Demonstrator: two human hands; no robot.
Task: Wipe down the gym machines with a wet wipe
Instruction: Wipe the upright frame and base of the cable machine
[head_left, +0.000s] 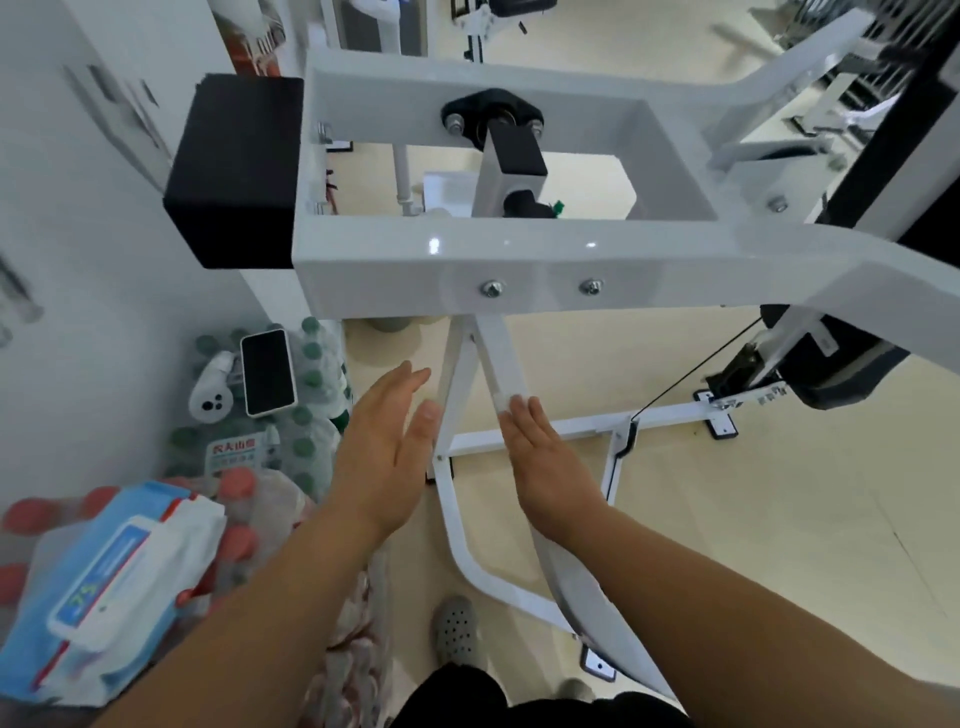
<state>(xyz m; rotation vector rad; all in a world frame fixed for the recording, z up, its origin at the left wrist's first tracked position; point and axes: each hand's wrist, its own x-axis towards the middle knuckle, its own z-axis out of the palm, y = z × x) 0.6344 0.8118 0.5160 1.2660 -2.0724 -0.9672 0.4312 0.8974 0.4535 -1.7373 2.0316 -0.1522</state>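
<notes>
A white steel gym machine (519, 270) fills the view, with a black pad (234, 171) at its left end and two slanted white legs below. My right hand (540, 457) lies flat with straight fingers on the right leg (506, 364), pressing a white wet wipe (505, 401) that shows at the fingertips. My left hand (387, 441) hovers open, fingers straight, just left of the left leg (457, 395), holding nothing. A blue pack of wet wipes (119, 587) with a sheet sticking out lies at the lower left.
Shrink-wrapped packs of water bottles (306, 457) with green and red caps are stacked at the left; a phone (267, 371) and a small white device (210, 392) lie on them. A white wall stands left. My shoe (456, 629) is on the beige floor. A black cable (691, 374) runs right.
</notes>
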